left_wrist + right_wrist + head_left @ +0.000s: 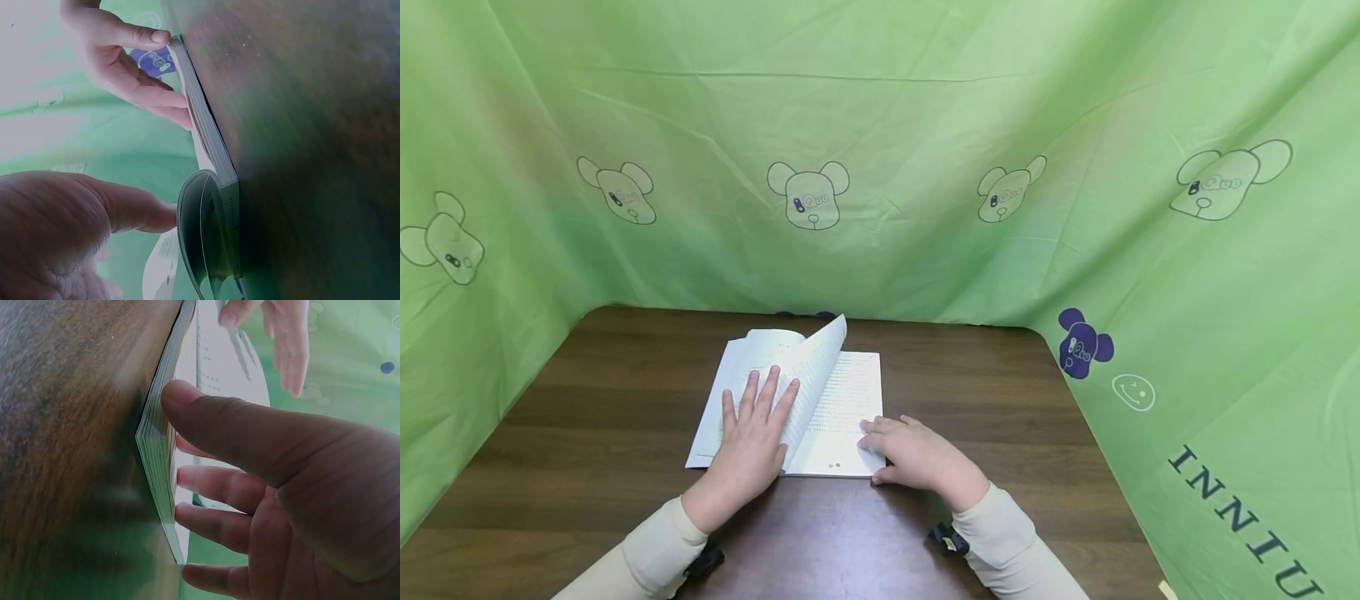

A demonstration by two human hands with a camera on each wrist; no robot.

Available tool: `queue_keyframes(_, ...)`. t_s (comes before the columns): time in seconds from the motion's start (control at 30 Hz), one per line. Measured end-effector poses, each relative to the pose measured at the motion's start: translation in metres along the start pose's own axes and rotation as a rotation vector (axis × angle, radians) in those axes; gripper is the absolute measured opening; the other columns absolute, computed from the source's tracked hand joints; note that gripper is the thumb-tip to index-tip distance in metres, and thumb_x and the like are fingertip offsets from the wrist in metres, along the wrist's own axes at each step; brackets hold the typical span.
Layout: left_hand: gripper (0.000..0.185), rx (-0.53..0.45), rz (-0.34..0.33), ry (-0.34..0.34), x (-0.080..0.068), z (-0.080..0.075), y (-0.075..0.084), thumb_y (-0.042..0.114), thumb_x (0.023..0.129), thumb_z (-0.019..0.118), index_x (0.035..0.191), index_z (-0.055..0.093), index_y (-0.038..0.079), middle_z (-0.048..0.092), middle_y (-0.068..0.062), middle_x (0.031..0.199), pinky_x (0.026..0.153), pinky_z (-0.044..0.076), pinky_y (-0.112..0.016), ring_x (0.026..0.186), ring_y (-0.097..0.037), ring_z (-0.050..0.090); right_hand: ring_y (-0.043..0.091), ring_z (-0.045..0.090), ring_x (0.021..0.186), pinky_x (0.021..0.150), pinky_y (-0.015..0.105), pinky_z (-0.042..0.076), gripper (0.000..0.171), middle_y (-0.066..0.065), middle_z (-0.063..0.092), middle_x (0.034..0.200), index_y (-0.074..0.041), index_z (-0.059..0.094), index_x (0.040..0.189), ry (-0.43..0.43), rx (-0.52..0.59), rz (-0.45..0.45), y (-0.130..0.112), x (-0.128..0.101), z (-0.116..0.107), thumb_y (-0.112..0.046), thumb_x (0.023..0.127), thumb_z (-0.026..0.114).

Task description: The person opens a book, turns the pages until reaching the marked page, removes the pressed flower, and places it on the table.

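An open book (850, 400) with printed pages lies on the table; its thick page block shows edge-on in the right wrist view (159, 450). Spread flat, my left hand (751, 442) presses on the left-hand pages, one of which curves up beside its fingers. In the left wrist view, the left thumb (147, 209) touches the bowed pages near the spine. My right hand (917, 454) rests at the lower right corner of the book. Its thumb (187, 400) touches the corner edge while the other fingers, loosely extended, lie along the page's right side.
The brown wooden table (1000, 400) extends around the book on all sides. Green cloth (910, 275) with printed bear heads hangs behind and at both sides. A small pale object (1167, 590) shows at the lower right. Dark devices sit on both wrists.
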State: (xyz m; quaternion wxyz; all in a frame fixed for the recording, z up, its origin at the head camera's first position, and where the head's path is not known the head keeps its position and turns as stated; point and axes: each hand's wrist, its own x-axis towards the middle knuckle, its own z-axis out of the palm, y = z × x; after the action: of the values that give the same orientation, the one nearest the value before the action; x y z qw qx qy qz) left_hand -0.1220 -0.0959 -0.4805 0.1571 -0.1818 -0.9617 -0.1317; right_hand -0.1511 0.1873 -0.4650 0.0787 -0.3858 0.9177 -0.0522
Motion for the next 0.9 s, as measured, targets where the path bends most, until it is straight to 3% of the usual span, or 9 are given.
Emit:
queue_keyframes(0.2,0.094,-0.024,0.017,-0.039,-0.0002,-0.0003,-0.0001,-0.002,0.077,0.074,0.16,0.033,0.013,0.015,-0.023,0.169,0.114,0.005,-0.078,0.155,-0.049,0.007,0.026,0.05,0.142,0.112,0.06,0.039,0.048,0.007,0.056,0.151,-0.015,0.069,0.129,-0.006,-0.004,0.002,0.0006,0.0001,0.0005,-0.035,0.086,0.081)
queue_keyframes(0.47,0.085,-0.017,0.06,-0.103,-0.0014,0.0008,-0.0008,-0.009,0.077,0.064,0.156,0.042,0.012,0.019,-0.019,0.169,0.115,0.005,-0.076,0.155,-0.047,0.011,0.026,0.05,0.141,0.112,0.06,0.04,0.048,0.007,0.057,0.15,-0.015,0.069,0.129,-0.002,-0.006,-0.003,0.0003,0.0005,0.0004,-0.033,0.086,0.081)
queue_keyframes(0.9,0.066,-0.024,0.106,-0.19,-0.0029,0.0018,-0.0017,-0.006,0.088,0.058,0.151,0.05,0.013,0.036,-0.012,0.165,0.114,0.021,-0.075,0.152,-0.043,0.028,0.026,0.05,0.142,0.112,0.059,0.04,0.048,0.007,0.056,0.151,-0.015,0.068,0.13,-0.001,-0.01,0.0,0.0008,0.0008,0.0018,-0.033,0.087,0.08)
